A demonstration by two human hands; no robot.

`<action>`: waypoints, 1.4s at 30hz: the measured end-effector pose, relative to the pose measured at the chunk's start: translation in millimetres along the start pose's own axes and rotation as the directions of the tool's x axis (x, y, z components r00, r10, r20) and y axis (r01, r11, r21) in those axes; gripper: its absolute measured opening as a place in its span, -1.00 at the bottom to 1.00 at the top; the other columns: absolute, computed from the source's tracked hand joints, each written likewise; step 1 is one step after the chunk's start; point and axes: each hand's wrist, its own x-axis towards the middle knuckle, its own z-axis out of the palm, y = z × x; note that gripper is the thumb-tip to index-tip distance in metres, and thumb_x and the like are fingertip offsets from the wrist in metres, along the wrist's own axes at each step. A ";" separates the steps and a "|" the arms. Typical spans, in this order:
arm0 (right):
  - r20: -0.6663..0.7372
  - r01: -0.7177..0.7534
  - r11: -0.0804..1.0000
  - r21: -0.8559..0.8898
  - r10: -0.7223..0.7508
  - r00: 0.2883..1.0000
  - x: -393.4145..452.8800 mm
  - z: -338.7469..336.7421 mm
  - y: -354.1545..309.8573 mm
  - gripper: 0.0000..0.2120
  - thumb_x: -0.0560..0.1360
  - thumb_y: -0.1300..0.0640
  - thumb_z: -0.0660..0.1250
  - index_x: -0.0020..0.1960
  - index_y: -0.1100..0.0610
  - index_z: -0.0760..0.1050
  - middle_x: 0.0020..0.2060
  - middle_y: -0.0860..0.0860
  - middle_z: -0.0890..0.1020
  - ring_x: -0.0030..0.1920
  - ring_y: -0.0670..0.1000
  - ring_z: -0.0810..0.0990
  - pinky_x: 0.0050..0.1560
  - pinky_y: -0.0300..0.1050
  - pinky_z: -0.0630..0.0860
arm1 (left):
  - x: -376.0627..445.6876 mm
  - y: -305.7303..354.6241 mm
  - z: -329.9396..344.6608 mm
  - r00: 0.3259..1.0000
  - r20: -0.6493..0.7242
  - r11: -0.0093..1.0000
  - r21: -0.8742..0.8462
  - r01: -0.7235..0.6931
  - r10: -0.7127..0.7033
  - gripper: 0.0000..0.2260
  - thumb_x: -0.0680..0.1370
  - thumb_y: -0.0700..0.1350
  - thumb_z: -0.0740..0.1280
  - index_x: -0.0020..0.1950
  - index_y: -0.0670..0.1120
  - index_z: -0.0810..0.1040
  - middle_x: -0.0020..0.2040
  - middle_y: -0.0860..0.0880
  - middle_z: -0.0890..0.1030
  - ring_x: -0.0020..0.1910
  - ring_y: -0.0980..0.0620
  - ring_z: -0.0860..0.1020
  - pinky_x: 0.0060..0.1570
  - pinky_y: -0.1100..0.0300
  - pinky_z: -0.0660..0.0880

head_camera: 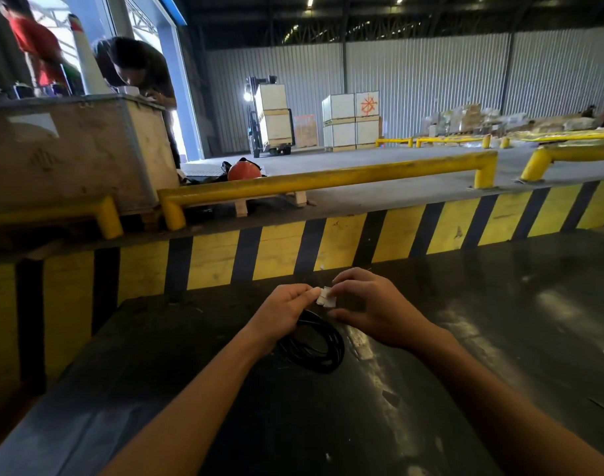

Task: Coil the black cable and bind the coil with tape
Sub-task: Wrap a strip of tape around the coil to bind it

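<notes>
The black cable [314,348] is wound into a small coil that hangs from my left hand [281,312] over the dark table [499,321]. A short strip of white tape [325,297] sits at the top of the coil, between my two hands. My left hand pinches the coil and one end of the tape. My right hand [372,307] pinches the other end of the tape with thumb and forefinger. Part of the coil's top is hidden by my fingers.
A yellow-and-black striped wall [345,242] rises just behind the table. Yellow guard rails [328,182] run above it. At the far left a person [139,70] bends over a large grey crate [70,146]. Stacked boxes [350,120] and a forklift [269,115] stand far back.
</notes>
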 end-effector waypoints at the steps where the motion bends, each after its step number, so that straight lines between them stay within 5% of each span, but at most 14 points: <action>1: 0.003 0.009 1.000 -0.013 -0.009 1.000 0.0 -0.2 0.0 -0.75 0.44 0.02 0.39 0.11 0.00 0.56 0.07 -0.16 0.50 0.00 -0.22 0.48 -0.07 -0.45 0.38 | 0.0 1.5 1.1 1.000 -0.003 1.000 -0.002 -0.001 0.001 -0.76 0.60 -0.07 0.20 -0.12 -0.14 0.59 -0.40 0.04 0.56 -0.43 0.13 0.52 -0.37 0.31 0.49; 9: -0.143 -0.040 0.999 0.021 0.043 0.989 2.0 -0.2 -5.0 -0.89 0.54 0.14 0.26 0.00 0.10 0.56 -0.16 -0.14 0.52 -0.21 -0.27 0.47 -0.22 -0.43 0.36 | -2.0 16.9 13.8 0.999 -0.033 1.000 0.016 -0.022 0.023 -0.73 0.62 -0.08 0.16 -0.09 -0.23 0.54 -0.28 -0.11 0.55 -0.32 -0.03 0.52 -0.26 0.14 0.49; 12: -0.205 -0.230 0.940 0.253 0.285 0.936 6.8 -1.1 -3.1 -0.86 0.58 0.12 0.20 -0.07 0.10 0.51 -0.31 -0.10 0.54 -0.36 -0.23 0.51 -0.35 -0.39 0.41 | -2.8 23.4 18.9 0.995 -0.057 0.993 0.092 -0.076 0.081 -0.72 0.62 -0.08 0.17 -0.12 -0.22 0.54 -0.27 -0.18 0.50 -0.31 -0.10 0.44 -0.24 0.03 0.40; 14: -0.171 -0.367 0.796 0.482 0.497 0.851 9.3 -7.6 1.5 -0.80 0.61 0.09 0.16 -0.07 0.14 0.50 -0.36 0.00 0.57 -0.43 -0.18 0.52 -0.40 -0.34 0.42 | -4.0 25.7 20.2 0.992 -0.062 0.988 0.120 -0.099 0.107 -0.73 0.62 -0.08 0.17 -0.16 -0.19 0.54 -0.30 -0.17 0.46 -0.33 -0.07 0.40 -0.26 0.05 0.35; 16: -0.143 -0.390 0.727 0.566 0.552 0.822 8.5 -12.7 4.4 -0.79 0.61 0.08 0.14 -0.04 0.15 0.50 -0.38 0.05 0.59 -0.47 -0.18 0.53 -0.45 -0.34 0.43 | -4.7 25.0 19.3 0.992 -0.060 0.984 0.147 -0.101 0.110 -0.73 0.62 -0.07 0.18 -0.17 -0.17 0.54 -0.31 -0.16 0.44 -0.35 -0.06 0.38 -0.28 0.06 0.34; 20: -0.249 -0.271 0.850 0.452 0.412 0.876 9.5 -16.5 -1.1 -0.86 0.60 0.14 0.17 -0.09 0.07 0.47 -0.38 -0.02 0.61 -0.39 -0.20 0.60 -0.35 -0.43 0.48 | -5.1 19.2 17.7 0.990 -0.066 0.978 0.177 -0.109 0.122 -0.75 0.61 -0.07 0.18 -0.16 -0.15 0.54 -0.35 -0.11 0.42 -0.39 -0.04 0.37 -0.34 0.06 0.33; 23: -0.334 -0.194 0.964 0.181 0.246 0.910 11.9 -25.2 -0.4 -0.92 0.58 0.17 0.21 -0.05 0.09 0.47 -0.33 -0.06 0.61 -0.33 -0.18 0.60 -0.31 -0.39 0.50 | -3.8 15.7 14.4 0.977 -0.125 0.970 0.195 -0.146 0.172 -0.82 0.62 -0.08 0.16 0.01 -0.02 0.55 -0.33 -0.05 0.48 -0.40 0.08 0.44 -0.37 0.23 0.40; 30: -0.191 -0.039 0.991 -0.127 0.014 0.981 12.6 -16.0 -11.0 -0.87 0.57 0.13 0.22 0.01 0.13 0.51 -0.16 -0.03 0.57 -0.19 -0.09 0.52 -0.22 -0.39 0.35 | 0.0 21.4 10.1 0.957 -0.164 0.964 0.153 -0.216 0.240 -0.80 0.63 -0.08 0.12 0.03 0.19 0.48 -0.42 0.22 0.52 -0.45 0.25 0.43 -0.45 0.43 0.36; 34: -0.147 0.025 1.000 0.005 -0.024 0.989 11.4 -12.6 -22.3 -0.89 0.55 0.16 0.26 0.03 0.12 0.55 -0.18 -0.05 0.62 -0.24 -0.21 0.53 -0.23 -0.42 0.42 | -1.7 24.8 11.0 0.959 -0.160 0.971 0.090 -0.224 0.236 -0.75 0.64 -0.03 0.09 -0.01 0.13 0.56 -0.27 -0.01 0.62 -0.30 0.01 0.56 -0.29 0.24 0.51; 38: -0.052 -0.049 0.975 0.219 0.062 0.997 11.8 -12.4 -28.1 -0.88 0.55 0.11 0.27 0.00 0.07 0.57 -0.25 -0.18 0.59 -0.19 -0.27 0.57 -0.20 -0.46 0.47 | -1.0 24.5 10.8 0.964 -0.162 0.976 0.078 -0.201 0.211 -0.58 0.64 0.00 0.06 -0.10 -0.27 0.56 -0.29 -0.29 0.57 -0.30 -0.27 0.53 -0.26 0.02 0.49; 42: 0.015 -0.099 0.964 0.246 0.098 0.995 11.9 -15.2 -27.7 -0.88 0.56 0.08 0.25 0.00 0.03 0.56 -0.23 -0.15 0.60 -0.18 -0.23 0.58 -0.22 -0.41 0.49 | -1.8 25.8 10.9 0.964 -0.192 0.981 0.100 -0.168 0.185 -0.45 0.63 0.04 0.05 -0.25 -0.42 0.45 -0.41 -0.21 0.46 -0.43 -0.16 0.43 -0.37 0.12 0.40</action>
